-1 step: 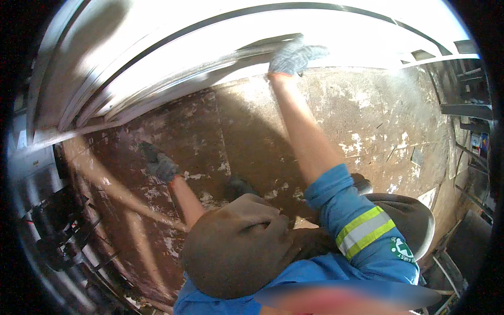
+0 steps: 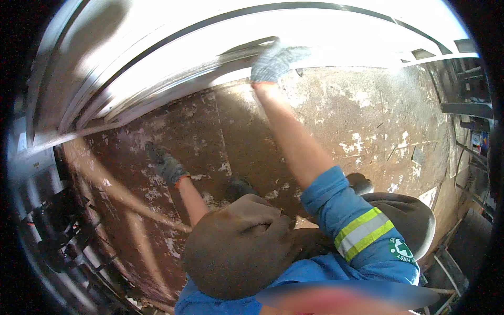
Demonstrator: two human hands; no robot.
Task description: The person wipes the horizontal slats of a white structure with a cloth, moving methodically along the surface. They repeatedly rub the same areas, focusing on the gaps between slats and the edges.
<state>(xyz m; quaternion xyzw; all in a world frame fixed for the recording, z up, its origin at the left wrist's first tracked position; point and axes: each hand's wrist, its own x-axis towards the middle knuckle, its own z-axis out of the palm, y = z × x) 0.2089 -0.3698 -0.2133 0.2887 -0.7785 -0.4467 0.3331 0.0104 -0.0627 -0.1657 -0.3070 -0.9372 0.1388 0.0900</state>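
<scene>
My right hand (image 2: 272,64), in a grey knitted glove with an orange cuff, reaches far forward to a brightly lit white panel (image 2: 346,44). Its fingers are stretched out and spread against or just in front of the panel's lower part; the glare hides whether they touch. I see nothing held in it. Lower on the left, my left hand (image 2: 169,167) wears a matching glove and hovers above or rests on the worn brown floor (image 2: 252,126). Its fingers point away, outstretched, with no held thing visible. A small dark piece (image 2: 299,72) sits at the panel's lower edge, beside my right hand.
Curved-looking ledges and a dark strip (image 2: 210,26) run along the white panel. Dark metal racks or frames (image 2: 467,109) stand at the right, and dark equipment (image 2: 58,220) at the left. My bent knees (image 2: 236,247) and a dark shoe (image 2: 240,186) are close below.
My right hand has slid left along the panel. My left hand has shifted slightly to the right and nearer to me.
</scene>
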